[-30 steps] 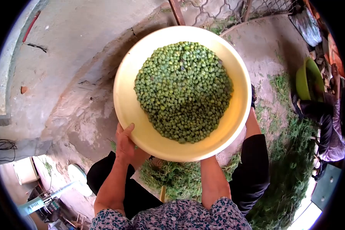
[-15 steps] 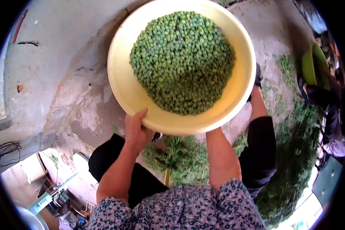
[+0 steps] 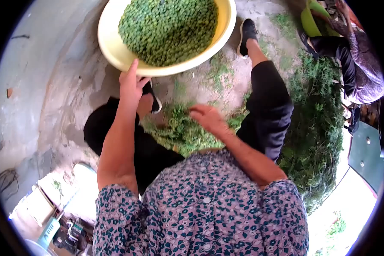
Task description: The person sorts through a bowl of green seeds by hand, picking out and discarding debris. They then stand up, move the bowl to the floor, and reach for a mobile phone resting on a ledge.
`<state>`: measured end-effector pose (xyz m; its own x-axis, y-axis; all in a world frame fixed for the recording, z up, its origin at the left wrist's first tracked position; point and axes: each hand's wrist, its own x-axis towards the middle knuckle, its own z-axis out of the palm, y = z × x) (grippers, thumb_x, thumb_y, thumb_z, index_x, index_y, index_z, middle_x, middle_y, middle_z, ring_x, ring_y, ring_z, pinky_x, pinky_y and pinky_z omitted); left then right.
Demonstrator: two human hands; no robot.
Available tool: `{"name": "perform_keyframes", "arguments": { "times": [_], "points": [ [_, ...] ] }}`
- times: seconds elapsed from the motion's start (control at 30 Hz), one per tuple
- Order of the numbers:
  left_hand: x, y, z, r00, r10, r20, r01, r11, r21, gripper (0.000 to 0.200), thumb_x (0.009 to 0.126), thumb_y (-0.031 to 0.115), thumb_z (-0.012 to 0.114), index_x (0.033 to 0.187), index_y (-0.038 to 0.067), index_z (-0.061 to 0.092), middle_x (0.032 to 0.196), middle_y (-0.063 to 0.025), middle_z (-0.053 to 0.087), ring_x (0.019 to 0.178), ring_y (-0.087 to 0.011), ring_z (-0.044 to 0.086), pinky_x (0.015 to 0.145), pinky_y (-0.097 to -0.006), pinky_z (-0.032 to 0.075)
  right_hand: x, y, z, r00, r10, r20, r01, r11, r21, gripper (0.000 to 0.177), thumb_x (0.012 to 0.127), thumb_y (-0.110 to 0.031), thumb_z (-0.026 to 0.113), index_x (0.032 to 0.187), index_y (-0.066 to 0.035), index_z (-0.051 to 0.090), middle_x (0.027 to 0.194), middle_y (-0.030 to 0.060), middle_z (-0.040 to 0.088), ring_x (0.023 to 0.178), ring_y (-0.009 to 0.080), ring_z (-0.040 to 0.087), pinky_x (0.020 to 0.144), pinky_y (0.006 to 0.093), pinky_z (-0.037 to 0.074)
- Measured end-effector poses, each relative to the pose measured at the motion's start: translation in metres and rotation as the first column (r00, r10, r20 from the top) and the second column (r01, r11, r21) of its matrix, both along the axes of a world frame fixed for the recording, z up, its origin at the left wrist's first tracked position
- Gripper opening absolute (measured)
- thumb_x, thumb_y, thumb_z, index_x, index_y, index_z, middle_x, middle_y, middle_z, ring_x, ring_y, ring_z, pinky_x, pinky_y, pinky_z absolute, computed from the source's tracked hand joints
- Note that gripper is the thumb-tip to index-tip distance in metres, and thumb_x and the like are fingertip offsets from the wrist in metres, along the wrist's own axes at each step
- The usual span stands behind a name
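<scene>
A wide, pale yellow basin [image 3: 115,48] is in the upper middle of the head view, its far side cut off by the frame's top. Many small, round, pea-like green pieces [image 3: 168,32] fill much of it. My left hand [image 3: 131,85] grips the near rim, one digit over the edge and the others below it. Away from the basin, my right hand [image 3: 209,119] is held in the air between my knees, slightly blurred, with loosely extended fingers and nothing in them. Below it in view lie leafy green plants [image 3: 179,123].
At the right, another person in a purple patterned top [image 3: 365,64] sits by a green tub [image 3: 311,23], one arm reaching toward it. A long heap of cut plants [image 3: 313,141] lies between us. Left is a grey concrete surface [image 3: 34,94]; tools and oddments [image 3: 72,234] lie lower left.
My right hand has come off the basin and drawn back toward my body. The basin has shifted up and left in view, with my left hand still at its rim. More of the other person shows.
</scene>
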<state>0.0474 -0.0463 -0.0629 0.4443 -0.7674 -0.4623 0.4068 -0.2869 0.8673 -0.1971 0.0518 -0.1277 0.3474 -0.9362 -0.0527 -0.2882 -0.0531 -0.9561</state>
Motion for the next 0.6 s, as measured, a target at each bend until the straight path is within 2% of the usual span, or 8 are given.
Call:
{"name": "perform_keyframes", "arguments": {
  "times": [0.03,0.07,0.13,0.17,0.23,0.33,0.37,0.6],
  "points": [
    [0.002,0.006,-0.004,1.000,0.011,0.005,-0.011,1.000,-0.006,0.039,0.083,0.019,0.065,0.111,0.000,0.046,0.105,-0.0138,0.053,0.098,-0.0289,0.057,0.078,-0.0491,0.053,-0.012,-0.001,0.016,0.996,0.033,-0.082,-0.027,0.997,0.078,0.028,0.080,-0.027,0.061,0.098,-0.006,0.064,0.090,0.0166,0.064,0.083,0.0288,0.063,0.076,0.0342,0.050],
    [0.004,0.015,-0.005,1.000,-0.027,-0.002,0.027,1.000,0.001,0.041,0.082,0.019,0.066,0.111,0.000,0.046,0.108,-0.0151,0.052,0.101,-0.0311,0.055,0.081,-0.0508,0.051,-0.028,-0.003,0.023,0.993,0.104,-0.059,-0.094,0.985,0.142,0.029,0.081,-0.026,0.060,0.101,-0.006,0.063,0.096,0.0167,0.064,0.090,0.0270,0.063,0.080,0.0343,0.049],
    [0.004,0.025,0.006,0.994,-0.108,-0.018,0.109,0.994,0.028,0.048,0.081,0.020,0.067,0.115,-0.003,0.042,0.116,-0.0201,0.046,0.108,-0.0371,0.049,0.087,-0.0522,0.046,-0.051,-0.002,0.051,1.000,0.018,-0.008,-0.017,0.987,0.158,0.029,0.082,-0.020,0.059,0.104,-0.001,0.061,0.089,0.0143,0.066,0.080,0.0227,0.064,0.077,0.0289,0.048],
    [0.000,0.033,0.014,0.995,-0.099,-0.011,0.099,0.995,0.010,0.048,0.081,0.020,0.067,0.115,-0.003,0.042,0.116,-0.0201,0.046,0.108,-0.0371,0.049,0.087,-0.0522,0.046,-0.064,-0.001,0.059,0.999,-0.049,0.006,0.046,0.971,0.233,0.027,0.083,-0.017,0.059,0.104,0.000,0.061,0.087,0.0132,0.066,0.078,0.0179,0.063,0.074,0.0276,0.048],
    [-0.005,0.048,0.027,0.996,-0.064,0.055,0.061,0.997,0.055,0.038,0.083,0.019,0.065,0.111,-0.001,0.049,0.111,-0.0178,0.053,0.104,-0.0330,0.053,0.087,-0.0488,0.048,-0.087,0.001,0.060,0.966,-0.244,0.087,0.223,0.954,0.201,0.024,0.085,-0.012,0.057,0.104,0.002,0.061,0.083,0.0100,0.065,0.078,0.0151,0.062,0.071,0.0263,0.049],
    [0.001,0.053,0.036,0.996,-0.087,0.035,0.088,0.996,-0.025,0.043,0.082,0.020,0.065,0.115,-0.001,0.047,0.114,-0.0194,0.052,0.106,-0.0336,0.053,0.086,-0.0481,0.048,-0.107,-0.004,0.085,0.825,-0.465,0.320,0.406,0.883,0.237,0.021,0.087,-0.007,0.054,0.104,0.003,0.061,0.085,0.0076,0.064,0.076,0.0151,0.063,0.069,0.0253,0.050],
    [0.011,0.031,0.013,0.994,-0.108,0.001,0.108,0.994,0.001,0.045,0.082,0.021,0.065,0.116,-0.002,0.046,0.115,-0.0198,0.052,0.107,-0.0338,0.053,0.086,-0.0480,0.048,-0.104,-0.028,0.078,0.784,-0.515,0.347,0.450,0.856,0.253,0.020,0.088,-0.005,0.053,0.104,0.004,0.061,0.086,0.0072,0.063,0.075,0.0152,0.063,0.068,0.0252,0.050],
    [0.011,0.039,0.002,0.986,-0.163,0.019,0.162,0.986,0.046,0.048,0.082,0.022,0.065,0.119,-0.002,0.044,0.118,-0.0219,0.051,0.105,-0.0335,0.055,0.088,-0.0457,0.047,-0.133,-0.029,0.113,0.698,-0.529,0.482,0.487,0.845,0.222,0.023,0.090,-0.009,0.053,0.107,0.006,0.057,0.089,0.0136,0.064,0.079,0.0214,0.064,0.073,0.0317,0.052]
  ]
}}
